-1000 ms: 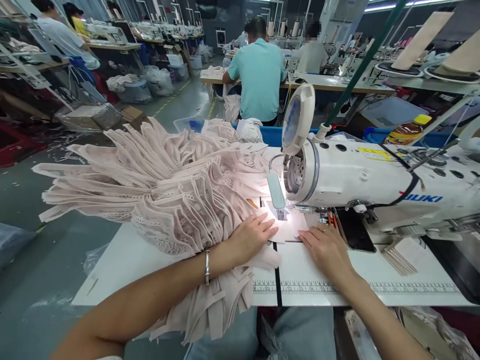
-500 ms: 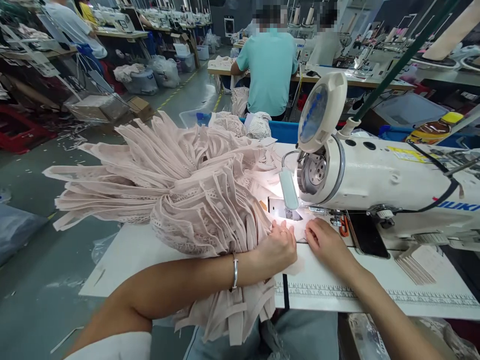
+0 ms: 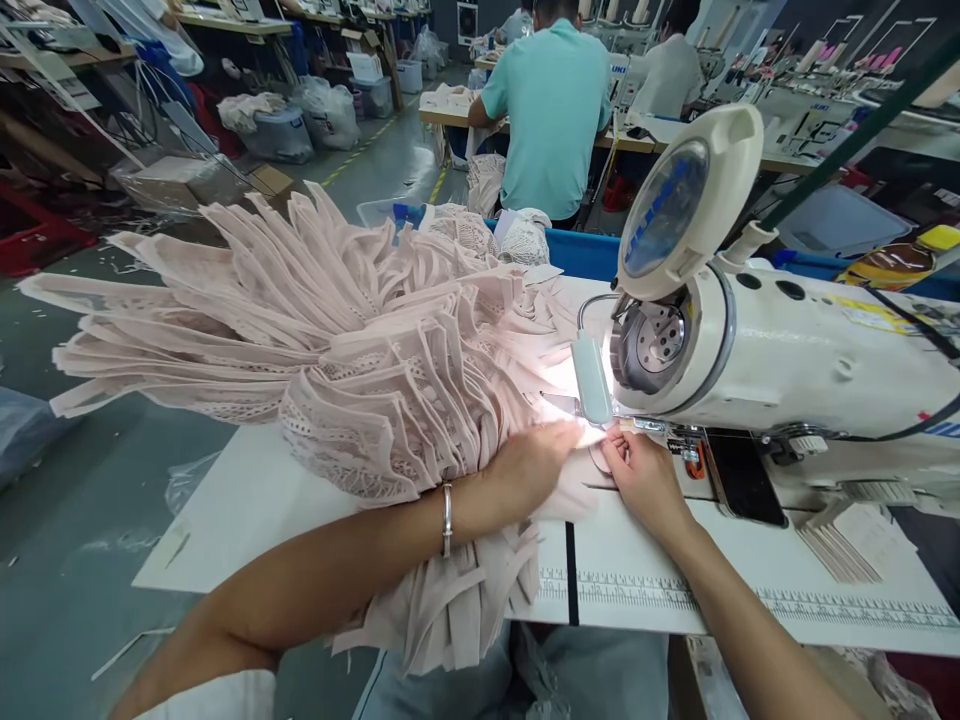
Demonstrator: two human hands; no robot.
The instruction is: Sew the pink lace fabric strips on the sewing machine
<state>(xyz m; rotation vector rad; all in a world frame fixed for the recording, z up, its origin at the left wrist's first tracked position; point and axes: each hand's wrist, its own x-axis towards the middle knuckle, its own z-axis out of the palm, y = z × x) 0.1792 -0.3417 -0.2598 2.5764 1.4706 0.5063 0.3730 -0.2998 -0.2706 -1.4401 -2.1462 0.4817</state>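
Look first to the cloth [image 3: 582,466], pale pink and thin, lying on the counter [image 3: 630,585] between both hands, just in front of the lamp [image 3: 592,378] and at the needle end of the machine [image 3: 787,340]. Judge it light, soft and limp, apt to pucker when pushed and to stretch when tugged, hardly slippery. Take hold lightly near the edges, one hand to each side, pressing flat rather than squeezing. At the right hand [image 3: 649,478], find fingers together, apparently pinched on the edge. At the left hand [image 3: 529,470], close against the cloth, find fingers too blurred to tell whether clamped or merely resting. Farther left, behind and below the left forearm [image 3: 337,570], see the bundle [image 3: 375,400], lacy and layered, probably weighty as a whole; scoop from beneath, sparing the loose ends. Right of the right hand, note the phone [image 3: 744,480]. Beyond the counter, notice a co-worker [image 3: 555,120] in teal, back turned.
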